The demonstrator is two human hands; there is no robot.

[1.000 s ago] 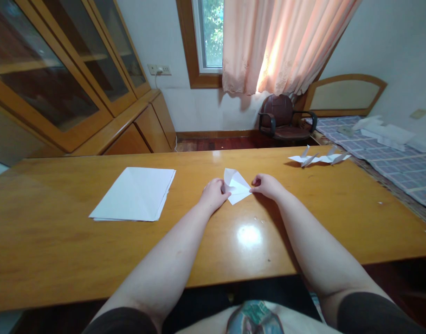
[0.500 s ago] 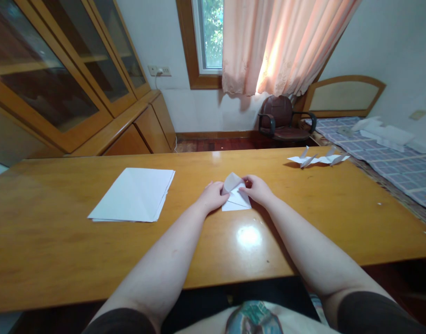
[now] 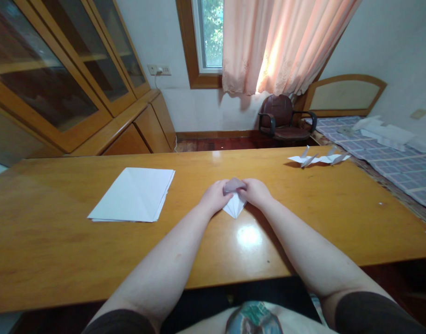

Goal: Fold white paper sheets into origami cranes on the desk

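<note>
A small folded piece of white paper lies on the wooden table, one pointed corner facing me and crease lines running to it. Its upper flap is raised and curls over, greyish in shadow. My left hand grips the paper's left side, thumb on top near the flap. On the right side my right hand pinches it, with the thumb by the flap's edge. Most fingertips of both hands are hidden behind the paper.
A stack of white paper sheets lies to the left on the table. Folded paper cranes stand at the far right. Beyond the table are a brown office chair, a bed and a glass-door cabinet.
The folded paper's near end has gone from a flat wide edge to a point. Its top flap has bent lower, and both hands have closed in nearer each other.
</note>
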